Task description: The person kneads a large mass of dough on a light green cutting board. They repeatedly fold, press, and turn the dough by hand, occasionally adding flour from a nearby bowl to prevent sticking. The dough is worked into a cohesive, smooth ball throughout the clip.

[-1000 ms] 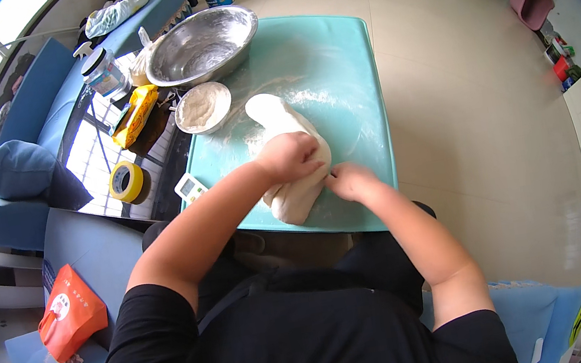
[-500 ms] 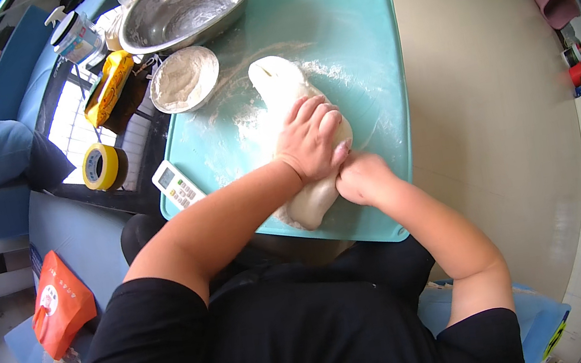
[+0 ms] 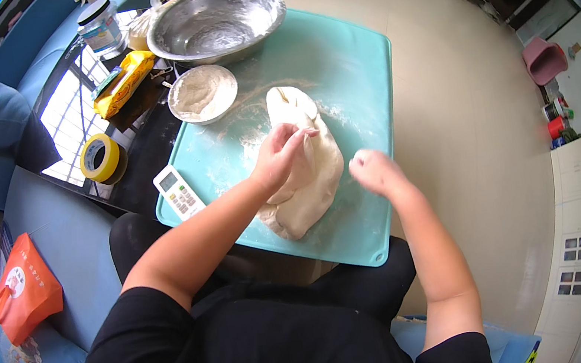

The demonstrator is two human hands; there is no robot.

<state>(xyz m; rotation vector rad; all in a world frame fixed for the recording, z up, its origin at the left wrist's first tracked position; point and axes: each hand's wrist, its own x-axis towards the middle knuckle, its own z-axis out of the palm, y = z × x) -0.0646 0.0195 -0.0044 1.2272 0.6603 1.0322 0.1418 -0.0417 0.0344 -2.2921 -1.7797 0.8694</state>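
Note:
A long, pale lump of dough (image 3: 323, 176) lies across the turquoise board (image 3: 353, 74), its far end folded over. My left hand (image 3: 279, 157) is over the dough's left side with its fingers bent together; whether they pinch any dough is hidden. To the right of the dough, apart from it, my right hand (image 3: 375, 171) is closed in a loose fist, and nothing shows in it. Loose flour dusts the board around the dough. A small bowl of flour (image 3: 203, 94) stands at the board's far left edge.
A large metal basin (image 3: 218, 23) stands behind the flour bowl. A white remote control (image 3: 178, 192) lies on the board's near left corner. On the dark table are yellow tape (image 3: 101, 159), a yellow packet (image 3: 124, 84) and a spray bottle (image 3: 99, 28). An orange bag (image 3: 27, 288) is at the left.
My left hand has come up off its flat press on the dough and curled its fingers. My right fist has drawn away from the dough to the right. The view has shifted.

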